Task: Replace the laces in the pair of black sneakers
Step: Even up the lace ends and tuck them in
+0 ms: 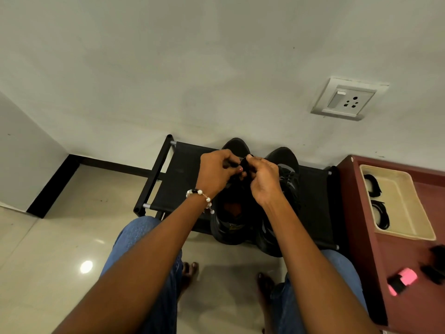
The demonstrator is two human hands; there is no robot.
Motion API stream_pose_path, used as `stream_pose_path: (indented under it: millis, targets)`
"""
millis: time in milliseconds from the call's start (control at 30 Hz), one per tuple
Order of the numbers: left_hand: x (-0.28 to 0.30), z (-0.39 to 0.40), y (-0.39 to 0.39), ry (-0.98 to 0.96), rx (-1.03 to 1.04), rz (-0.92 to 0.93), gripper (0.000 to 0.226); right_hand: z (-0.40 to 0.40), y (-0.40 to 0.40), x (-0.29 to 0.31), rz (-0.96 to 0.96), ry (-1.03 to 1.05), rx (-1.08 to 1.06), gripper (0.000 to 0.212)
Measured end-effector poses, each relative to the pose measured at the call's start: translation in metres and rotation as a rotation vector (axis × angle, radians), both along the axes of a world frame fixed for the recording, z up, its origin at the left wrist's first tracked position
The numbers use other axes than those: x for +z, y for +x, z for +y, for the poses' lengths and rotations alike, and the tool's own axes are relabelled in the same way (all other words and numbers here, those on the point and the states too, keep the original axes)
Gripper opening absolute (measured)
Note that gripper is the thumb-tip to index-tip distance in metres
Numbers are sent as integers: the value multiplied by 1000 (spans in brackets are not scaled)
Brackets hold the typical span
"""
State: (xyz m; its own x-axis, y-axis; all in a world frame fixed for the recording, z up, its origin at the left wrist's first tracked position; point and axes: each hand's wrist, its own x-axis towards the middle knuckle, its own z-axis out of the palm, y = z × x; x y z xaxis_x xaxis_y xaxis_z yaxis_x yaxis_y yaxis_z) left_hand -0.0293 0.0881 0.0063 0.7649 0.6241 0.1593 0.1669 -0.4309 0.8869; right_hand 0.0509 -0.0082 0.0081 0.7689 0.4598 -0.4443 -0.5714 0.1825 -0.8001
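Both forearms reach forward so the left hand (216,173) and right hand (263,180) meet over the left sneaker (231,213), each grip pinching black lace at its tongue. Its partner, the right sneaker (284,189), sits touching it toward the shoe rack's (183,179) right end, likely within easy reach of the spare laces (380,214) coiled in the beige tray (409,213).

Black sneakers (240,213); black rack (183,174); cream tray (407,203); maroon cabinet (395,256).

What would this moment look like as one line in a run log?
left hand: pinching black lace | right hand: pinching same lace | left sneaker: being laced | spare laces: in beige tray
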Motion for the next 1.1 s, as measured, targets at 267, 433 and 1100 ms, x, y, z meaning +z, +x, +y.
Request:
stream_pose_path:
  millis: [267,433,1100]
  targets:
    - [-9,11,1,904,-224,203,13,-1,4,2,-24,-120,72,26]
    - [-7,16,6,906,-273,484,21,-6,9,6,-123,-137,231,46]
    - [12,23,1,-805,-143,372,23,-14,14,3,-1276,-586,526,37]
